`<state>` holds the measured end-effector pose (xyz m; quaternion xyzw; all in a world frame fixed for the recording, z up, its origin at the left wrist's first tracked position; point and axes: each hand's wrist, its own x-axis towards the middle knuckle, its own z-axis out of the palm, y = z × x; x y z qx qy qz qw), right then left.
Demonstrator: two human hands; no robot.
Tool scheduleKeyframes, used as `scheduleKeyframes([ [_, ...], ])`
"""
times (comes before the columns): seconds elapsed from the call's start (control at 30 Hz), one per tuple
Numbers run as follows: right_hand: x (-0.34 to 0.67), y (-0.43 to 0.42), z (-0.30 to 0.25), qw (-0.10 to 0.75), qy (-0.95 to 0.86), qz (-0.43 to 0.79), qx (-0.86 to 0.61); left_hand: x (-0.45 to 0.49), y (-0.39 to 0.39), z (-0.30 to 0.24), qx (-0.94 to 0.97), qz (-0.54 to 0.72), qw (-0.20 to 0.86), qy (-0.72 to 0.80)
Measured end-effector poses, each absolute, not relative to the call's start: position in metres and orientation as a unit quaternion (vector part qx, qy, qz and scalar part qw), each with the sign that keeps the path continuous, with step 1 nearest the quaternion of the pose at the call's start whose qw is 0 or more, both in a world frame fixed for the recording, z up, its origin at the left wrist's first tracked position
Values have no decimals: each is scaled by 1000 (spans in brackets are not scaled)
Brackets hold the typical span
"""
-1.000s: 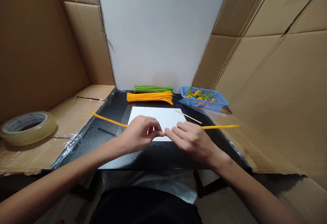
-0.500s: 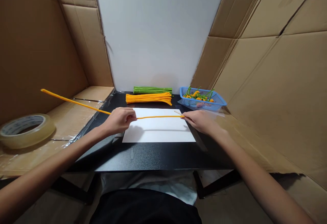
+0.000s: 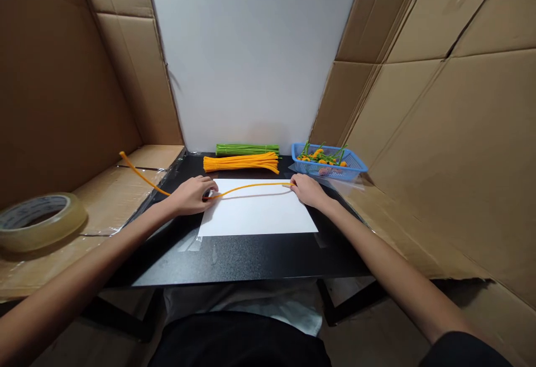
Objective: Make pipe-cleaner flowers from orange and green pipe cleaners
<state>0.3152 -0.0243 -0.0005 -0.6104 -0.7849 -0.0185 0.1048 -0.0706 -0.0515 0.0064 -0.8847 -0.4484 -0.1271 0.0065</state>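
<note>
Left hand [image 3: 190, 195] and right hand [image 3: 307, 191] were nearly closed, both pinching one orange pipe cleaner [image 3: 255, 185]. It arced over the white paper sheet [image 3: 255, 216] on the counter [image 3: 251, 266], its tail past the left hand. Step looked like measuring; next move needed a firm pinch for bending.

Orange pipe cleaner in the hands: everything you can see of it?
The orange pipe cleaner is one thin, fuzzy-looking stem, gently bent. The right hand pinches one end. From there it arcs shallowly above the white paper sheet to the left hand, which grips it. The longer free end runs up-left past that hand, out over the cardboard ledge, ending in a slightly curved tip.
</note>
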Motion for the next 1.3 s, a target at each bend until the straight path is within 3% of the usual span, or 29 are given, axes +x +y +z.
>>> scheduleKeyframes([
  [0.13,300,-32,3,156,-772,10,-616,-32,-64,17,-882,-218,14,-417],
  [0.37,254,-44,21,365,-740,121,-551,77,-69,22,-831,-390,-78,-389],
  [0.5,238,-43,20,516,-626,322,-489,91,-60,20,-780,-469,-94,-404],
  [0.6,231,-46,19,576,-538,477,-389,79,-55,19,-756,-515,-99,-391],
  [0.73,227,-55,22,587,-497,543,-337,67,-50,18,-746,-535,-127,-377],
  [1.0,226,-61,23,584,-488,541,-359,67,-51,17,-733,-567,-156,-342],
  [1.3,223,-66,19,580,-519,523,-347,68,-55,15,-731,-582,-112,-337],
])
